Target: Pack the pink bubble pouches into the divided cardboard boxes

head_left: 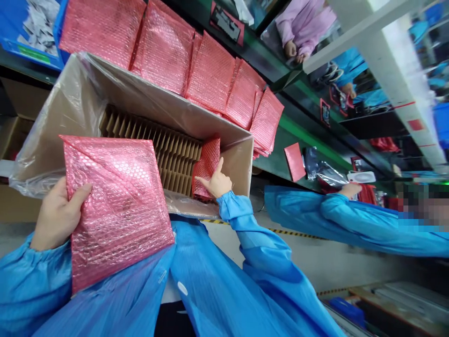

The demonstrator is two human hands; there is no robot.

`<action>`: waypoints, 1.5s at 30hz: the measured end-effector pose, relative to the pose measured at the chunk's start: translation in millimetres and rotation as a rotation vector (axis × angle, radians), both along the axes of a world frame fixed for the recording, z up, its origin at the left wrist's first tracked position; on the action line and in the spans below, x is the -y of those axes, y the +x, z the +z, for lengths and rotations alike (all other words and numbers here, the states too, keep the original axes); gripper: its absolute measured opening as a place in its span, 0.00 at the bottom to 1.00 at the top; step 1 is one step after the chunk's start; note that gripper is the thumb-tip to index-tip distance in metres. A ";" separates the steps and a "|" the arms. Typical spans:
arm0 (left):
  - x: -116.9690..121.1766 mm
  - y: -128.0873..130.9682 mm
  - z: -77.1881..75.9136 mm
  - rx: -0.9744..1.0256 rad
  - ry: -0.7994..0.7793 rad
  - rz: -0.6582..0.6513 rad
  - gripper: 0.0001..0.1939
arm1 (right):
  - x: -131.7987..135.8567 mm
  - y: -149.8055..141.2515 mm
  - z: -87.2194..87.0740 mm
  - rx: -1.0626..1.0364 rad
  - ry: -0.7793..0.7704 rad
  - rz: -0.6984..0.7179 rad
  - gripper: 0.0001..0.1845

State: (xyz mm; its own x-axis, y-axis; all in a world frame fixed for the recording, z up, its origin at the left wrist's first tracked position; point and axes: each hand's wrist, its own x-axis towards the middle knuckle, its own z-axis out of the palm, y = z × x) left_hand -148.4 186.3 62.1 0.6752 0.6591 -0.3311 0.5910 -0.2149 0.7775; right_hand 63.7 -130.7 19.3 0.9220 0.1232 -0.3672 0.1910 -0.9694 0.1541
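I've got the left hand [60, 214] pinching the red bubble pouch [119, 201] by its left edge, over the near left of the carton [236, 161]; it should handle light, floppy, slippery, best held there; long axis roughly near to far; right hand [220, 182] ungripped, thumb and forefinger spread against the packed pouch [209, 155]

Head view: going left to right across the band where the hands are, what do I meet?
Left hand → held red bubble bag → right hand → small red packet → co-worker's hand.
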 end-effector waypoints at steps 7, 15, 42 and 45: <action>4.1 -0.1 3.4 -0.011 -0.049 0.036 0.22 | 35.3 15.4 4.7 -0.098 0.089 0.086 0.45; 7.1 2.5 9.2 0.035 -0.054 0.020 0.22 | 14.2 6.7 -21.1 -0.151 0.185 -0.006 0.47; 28.7 230.3 -41.1 -0.132 0.638 -0.676 0.24 | 29.9 26.8 -4.0 -0.114 0.245 -0.050 0.42; 99.8 217.0 -52.5 -0.003 0.600 -1.117 0.15 | 27.6 28.2 1.6 -0.124 0.280 -0.057 0.40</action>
